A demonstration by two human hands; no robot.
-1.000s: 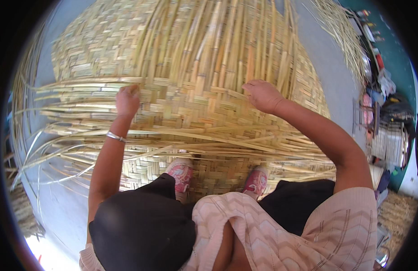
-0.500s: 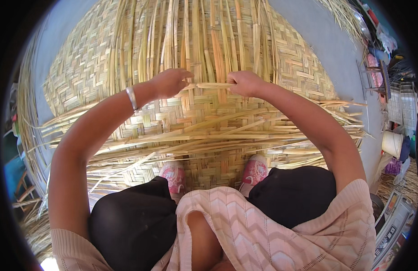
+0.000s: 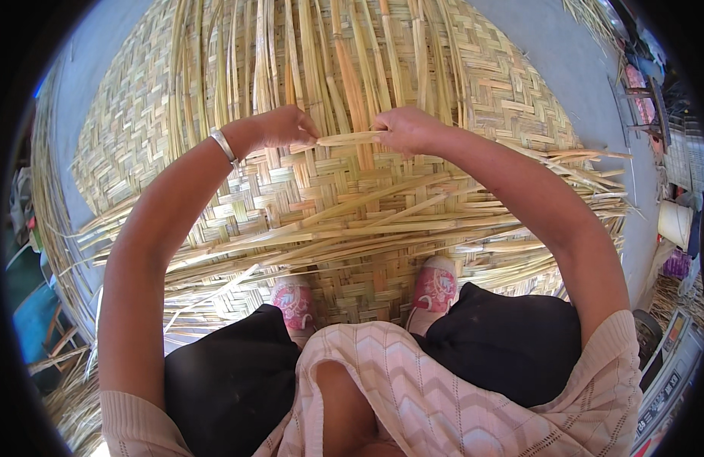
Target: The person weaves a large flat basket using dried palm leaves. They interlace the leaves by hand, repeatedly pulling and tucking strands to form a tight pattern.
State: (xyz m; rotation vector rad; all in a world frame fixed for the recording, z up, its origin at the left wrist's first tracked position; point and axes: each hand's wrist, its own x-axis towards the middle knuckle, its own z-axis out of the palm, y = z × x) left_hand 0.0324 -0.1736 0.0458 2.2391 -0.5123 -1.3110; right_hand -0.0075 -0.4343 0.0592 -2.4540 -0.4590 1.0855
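Note:
A large woven bamboo mat (image 3: 138, 129) lies on the ground in front of me, with loose long strips (image 3: 306, 53) running away at the top and sideways bundles (image 3: 367, 228) across the middle. My left hand (image 3: 287, 126) and my right hand (image 3: 409, 128) each pinch an end of one flat bamboo strip (image 3: 350, 139), held level just above the weave. A metal bangle (image 3: 225, 145) circles my left wrist. My two pink shoes (image 3: 295, 301) (image 3: 435, 286) rest on the mat's near part.
Grey floor (image 3: 565, 61) shows past the mat's far right. Cluttered items and a pale bucket (image 3: 675, 222) stand along the right edge. Loose straw lies at the lower left (image 3: 70, 396). A blue object (image 3: 32, 316) sits at the left.
Both hands have come together from apart on the mat and taken hold of one strip between them. The view has tilted and shifted slightly.

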